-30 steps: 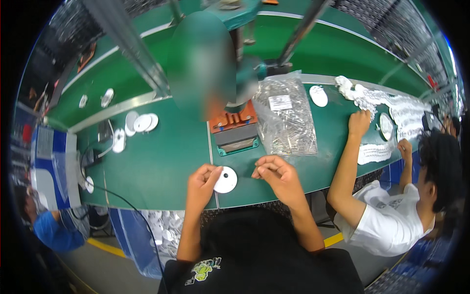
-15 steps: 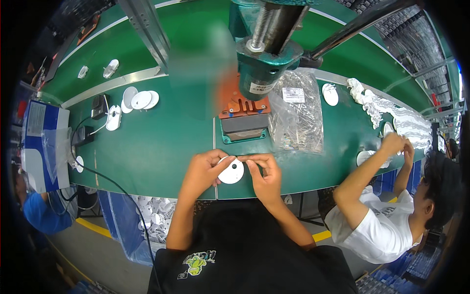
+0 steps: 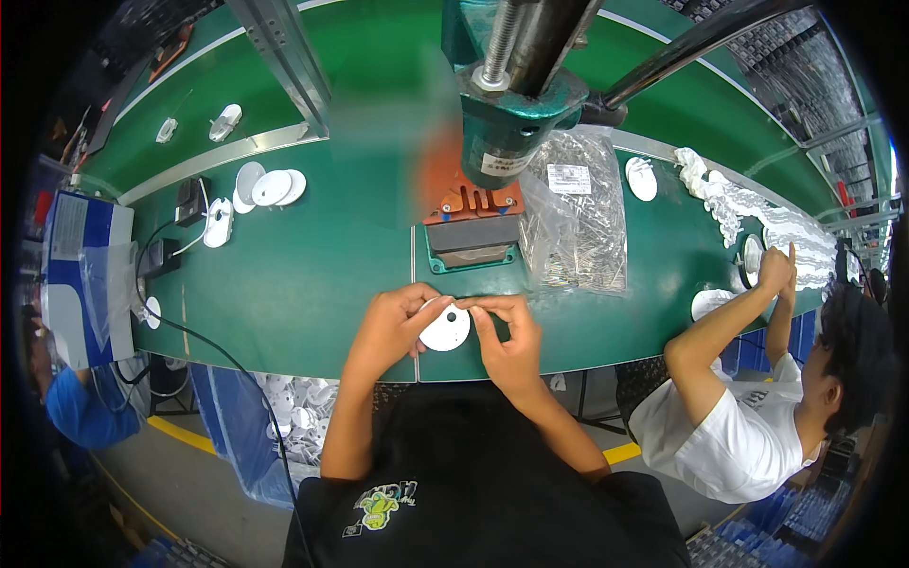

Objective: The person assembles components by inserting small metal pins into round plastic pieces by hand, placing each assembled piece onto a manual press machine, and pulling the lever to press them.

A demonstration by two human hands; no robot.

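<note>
Close to the bench's front edge, my left hand (image 3: 396, 328) pinches a round white plastic disc (image 3: 447, 333) with a dark hole near its top. Thumb and fingers grip its left side. My right hand (image 3: 511, 339) meets the disc's upper right rim with thumb and forefinger pressed together; anything between those fingertips is too small to make out. Beyond my hands stands a green press (image 3: 523, 114) over an orange-and-black fixture (image 3: 473, 227). A clear plastic bag (image 3: 582, 222) of thin metal pins lies right of the fixture.
White round covers (image 3: 273, 187) and a white part with a cable (image 3: 218, 223) lie at the left. A blue bin (image 3: 230, 417) of white parts sits below. A co-worker (image 3: 739, 417) handles white pieces at the right. A black cable (image 3: 227, 358) hangs over the front edge.
Both hands keep the disc in nearly the same place and grip. At the right, the co-worker's hands have moved slightly up and to the right.
</note>
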